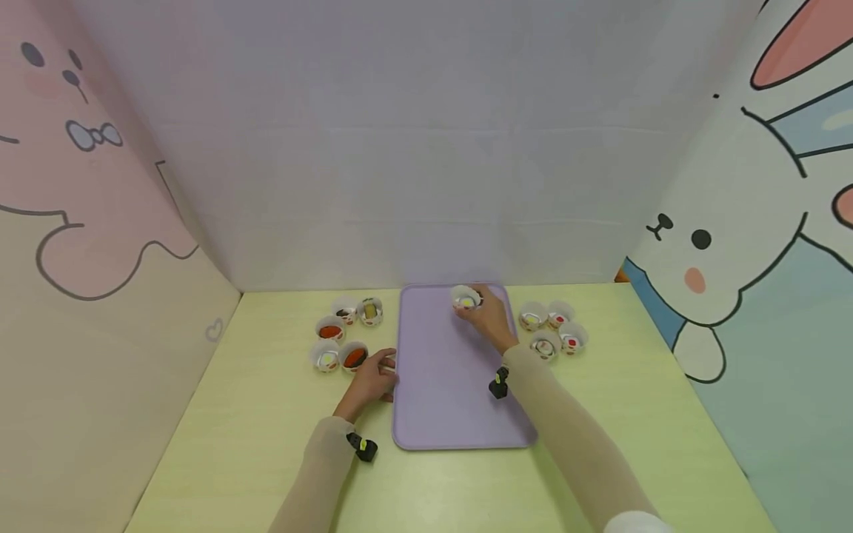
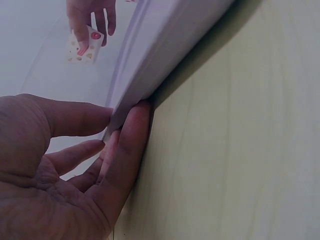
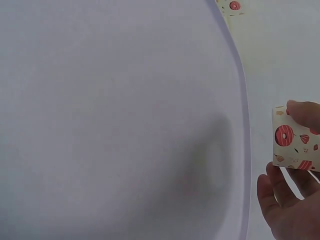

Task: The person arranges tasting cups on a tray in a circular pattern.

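A lilac rectangular tray (image 1: 445, 385) lies on the table. My left hand (image 1: 371, 379) is at its left side, and in the left wrist view the thumb and fingers pinch the tray's rim (image 2: 131, 95). Over the far part of the tray my right hand (image 1: 492, 320) grips a small white paper cup (image 1: 464, 298). Something yellow and white shows inside it. Red doughnut prints cover the cup's wall (image 3: 295, 142) in the right wrist view. Whether its base touches the tray is unclear.
Left of the tray stand several similar cups, among them one with a red-orange filling (image 1: 329, 332) and one with a tan piece (image 1: 370, 311). Another group, including a cup with a red bit (image 1: 571, 339), stands to the right beside my right forearm. A wall (image 1: 426, 185) backs the table.
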Tool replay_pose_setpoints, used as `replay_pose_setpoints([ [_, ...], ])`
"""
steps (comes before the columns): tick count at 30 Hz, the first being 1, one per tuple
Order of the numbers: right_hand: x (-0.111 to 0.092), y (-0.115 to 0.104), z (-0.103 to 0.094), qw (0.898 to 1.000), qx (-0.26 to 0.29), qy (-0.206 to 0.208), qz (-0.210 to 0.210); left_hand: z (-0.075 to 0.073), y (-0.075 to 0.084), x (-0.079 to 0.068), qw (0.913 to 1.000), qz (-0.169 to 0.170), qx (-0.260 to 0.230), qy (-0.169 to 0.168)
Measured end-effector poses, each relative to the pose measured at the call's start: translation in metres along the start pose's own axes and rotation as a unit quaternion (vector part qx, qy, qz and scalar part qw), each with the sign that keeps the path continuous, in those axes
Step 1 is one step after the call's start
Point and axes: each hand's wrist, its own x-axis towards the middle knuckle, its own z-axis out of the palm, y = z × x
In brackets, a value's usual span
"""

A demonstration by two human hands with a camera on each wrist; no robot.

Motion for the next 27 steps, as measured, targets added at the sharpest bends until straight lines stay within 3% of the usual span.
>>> replay_pose_setpoints([
  [10,0.002,0.008,0.024,0.999,-0.022,0.014,0.032,-0.001,-0.002,0.001,1.0000,0.005,0.005,0.002],
  [20,0.001,0.013,0.030,0.999,-0.039,0.012,0.020,0.002,0.002,-0.002,0.9999,0.012,0.005,0.002],
  [27,0.002,0.017,0.032,0.999,-0.045,-0.013,0.008,0.002,-0.001,-0.002,0.9999,0.010,0.004,0.010],
])
